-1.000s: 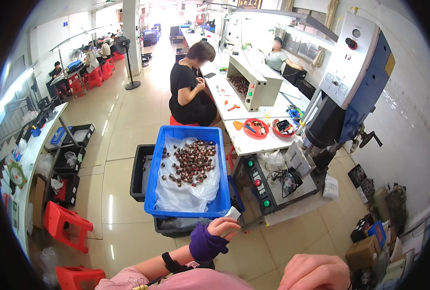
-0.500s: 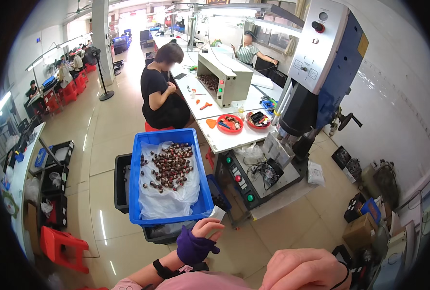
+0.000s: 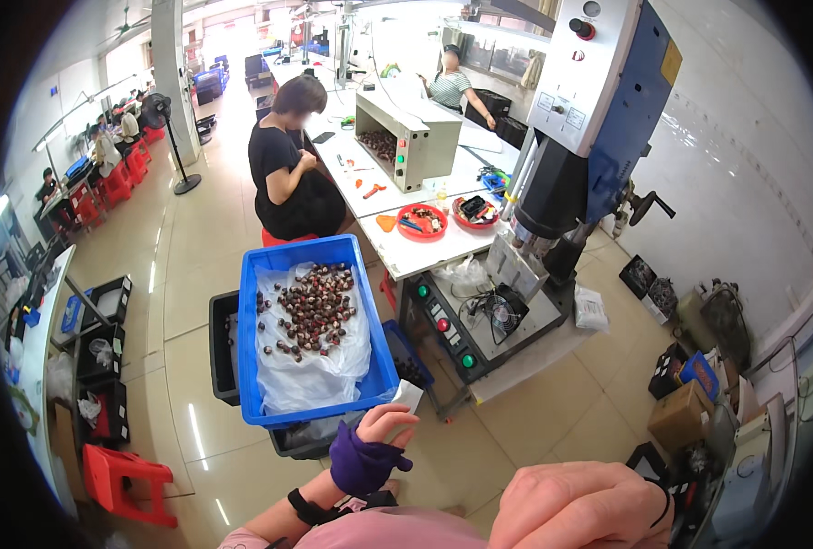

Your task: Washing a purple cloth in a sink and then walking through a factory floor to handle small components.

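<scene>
My left hand [image 3: 384,435], with purple cloth [image 3: 363,460] wrapped round its palm, is at the near right corner of a blue tub [image 3: 253,403]. Its fingers are bent round a flat white piece [image 3: 407,395], whose kind I cannot make out. At the lower right, my right hand [image 3: 576,503] is close to my pink top [image 3: 397,531]. Its fingers curl together and hide whatever may be in them. In the tub, many small round dark brown and red pieces [image 3: 315,306] lie on a white plastic sheet [image 3: 310,384].
Black crates [image 3: 224,348] stand under and beside the tub. A press machine [image 3: 571,119] rises at right above a control box with green and red buttons [image 3: 442,325]. A seated co-worker [image 3: 288,160] is at the white bench [image 3: 393,261]. A red stool [image 3: 128,480] stands left.
The view has shifted slightly, so the tub, bench and machine appear a little further left and up. Both my hands keep nearly the same pose.
</scene>
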